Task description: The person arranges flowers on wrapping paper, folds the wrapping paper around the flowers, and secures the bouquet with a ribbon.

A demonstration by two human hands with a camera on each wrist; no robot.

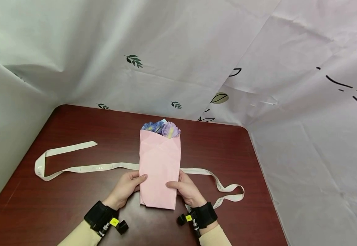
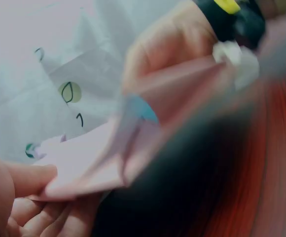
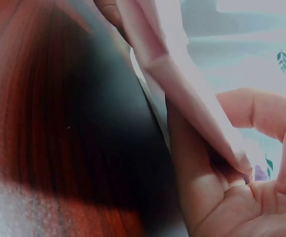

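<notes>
A flower bouquet wrapped in pink paper (image 1: 159, 164) is held between both hands in the head view. Blue (image 1: 154, 126) and pale purple (image 1: 170, 130) blooms show at its top. My left hand (image 1: 125, 187) grips the left edge of the wrap, thumb in front and fingers behind. On the opposite edge my right hand (image 1: 188, 190) pinches the paper the same way, its thumb lying across the front. A white ribbon (image 1: 101, 167) with printed lettering runs behind the bouquet and out on both sides. In the left wrist view the open lower end of the wrap (image 2: 172, 98) appears, blurred.
The dark red-brown table (image 1: 110, 136) carries the ribbon, which curls at the far left and loops at the right (image 1: 237, 194). A white curtain (image 1: 172, 51) with leaf prints hangs along the table's back and sides.
</notes>
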